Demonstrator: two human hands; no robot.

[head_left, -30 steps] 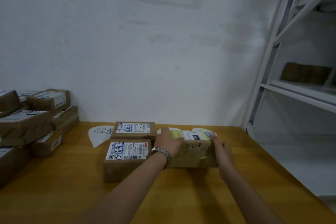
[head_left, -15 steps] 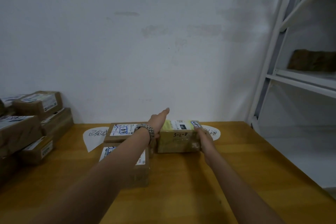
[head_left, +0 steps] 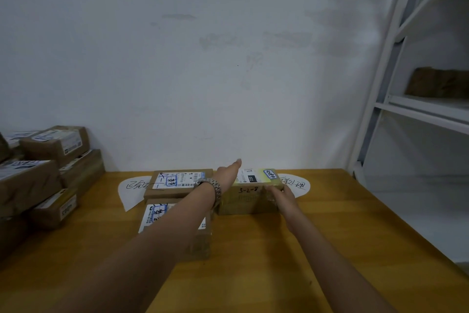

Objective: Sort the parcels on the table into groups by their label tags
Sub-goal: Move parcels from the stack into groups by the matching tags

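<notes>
on the table [head_left: 330, 236], parcel [head_left: 247, 198] between left hand [head_left: 227, 175] and right hand [head_left: 281, 196]

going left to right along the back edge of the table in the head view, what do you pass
stack of parcels → left paper sign → rear brown parcel → parcel marked 3-2-8 → right paper sign → white shelf rack
</notes>
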